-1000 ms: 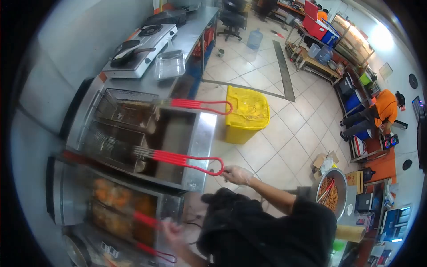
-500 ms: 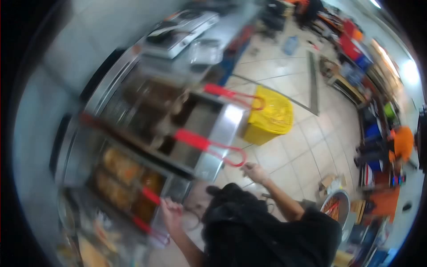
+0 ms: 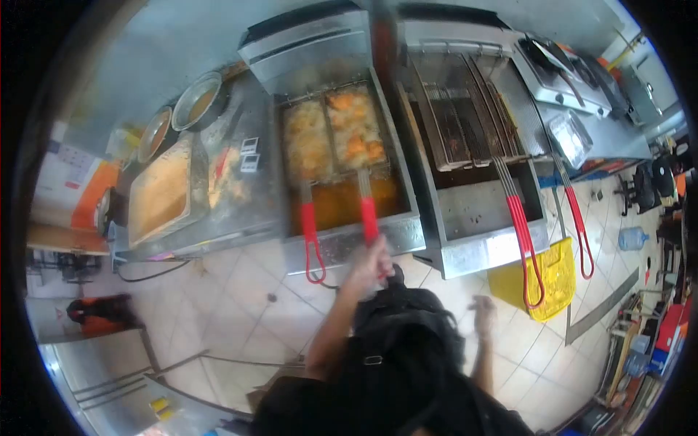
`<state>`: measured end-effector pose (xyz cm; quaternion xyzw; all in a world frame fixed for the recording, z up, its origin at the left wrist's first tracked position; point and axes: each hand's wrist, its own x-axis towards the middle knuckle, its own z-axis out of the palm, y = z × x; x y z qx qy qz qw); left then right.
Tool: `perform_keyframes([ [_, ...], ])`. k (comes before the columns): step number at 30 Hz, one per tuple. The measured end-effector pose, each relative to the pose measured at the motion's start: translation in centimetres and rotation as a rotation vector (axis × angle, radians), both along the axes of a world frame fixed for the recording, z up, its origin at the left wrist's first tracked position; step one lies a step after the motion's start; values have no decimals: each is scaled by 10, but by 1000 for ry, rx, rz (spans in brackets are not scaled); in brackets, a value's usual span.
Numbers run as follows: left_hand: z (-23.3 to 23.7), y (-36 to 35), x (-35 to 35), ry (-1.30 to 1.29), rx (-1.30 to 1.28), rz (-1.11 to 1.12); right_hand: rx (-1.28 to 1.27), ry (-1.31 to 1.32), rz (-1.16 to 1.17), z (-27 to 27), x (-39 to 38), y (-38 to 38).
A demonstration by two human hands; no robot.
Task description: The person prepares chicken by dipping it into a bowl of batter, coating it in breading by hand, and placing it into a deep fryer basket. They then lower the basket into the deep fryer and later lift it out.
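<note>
My left hand (image 3: 371, 260) is closed around the red handle (image 3: 368, 218) of the right-hand fry basket (image 3: 355, 127), which sits in the oil of the left fryer (image 3: 342, 203) with golden fried pieces in it. A second basket of fried food (image 3: 305, 142) sits beside it, and its red handle (image 3: 311, 243) hangs free. My right hand (image 3: 482, 311) is blurred and hovers over the floor tiles with nothing in it. It is below the front edge of the right fryer (image 3: 480, 218).
The right fryer holds empty baskets (image 3: 465, 120) with long red handles (image 3: 525, 243) that stick out over a yellow bin (image 3: 556, 280). A breading tray (image 3: 160, 192) and two metal bowls (image 3: 200, 98) stand to the left. A stove (image 3: 563, 69) is at the far right.
The view has swung round to face the fryers. My right hand has let go of the empty basket's handle and dropped away. My left hand stays on the food basket's handle.
</note>
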<state>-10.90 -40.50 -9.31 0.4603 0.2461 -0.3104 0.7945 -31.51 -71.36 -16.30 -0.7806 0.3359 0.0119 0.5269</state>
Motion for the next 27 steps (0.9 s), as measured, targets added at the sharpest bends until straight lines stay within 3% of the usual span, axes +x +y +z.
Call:
perform_keyframes([
  [1, -14, -7, -6, -6, -17, 31, -8, -29, 0, -7, -1, -2],
  [4, 43, -9, 23, -24, -59, -8, -28, -69, 5, -5, 5, 0],
  [5, 54, -2, 36, 38, -189, -13, -39, -54, 29, -1, 6, 4],
  [8, 15, 2, 17, 159, -141, 69, -105, 39, 70, -8, 1, -4],
  [10, 16, -10, 3, 23, -16, 92, -42, -35, 59, -22, -2, -7],
  [13, 22, -9, 24, 70, -140, 7, -21, 11, 36, -25, -10, -1],
  [16, 44, -4, 26, 111, -123, 64, 109, -159, 42, -37, -15, -3],
  [18, 5, -3, 7, 83, -68, 43, -81, 19, 104, -30, -7, 0],
  [19, -5, -8, -4, 67, -11, 58, -58, 41, 47, -31, -7, 3],
  [22, 7, -15, 10, 57, 50, 57, -219, 39, 169, -42, -14, 1],
  [24, 39, -8, 19, -136, 86, -166, -113, 109, 67, -37, -11, 11],
  [25, 63, 1, 15, -120, 187, -278, -91, 43, 2, -38, -10, 14],
  [26, 70, 11, 10, -127, 176, -274, -69, -26, -66, -36, -7, 19],
  [27, 74, 22, -1, -140, 151, -409, -99, -97, -95, -25, 0, 30],
])
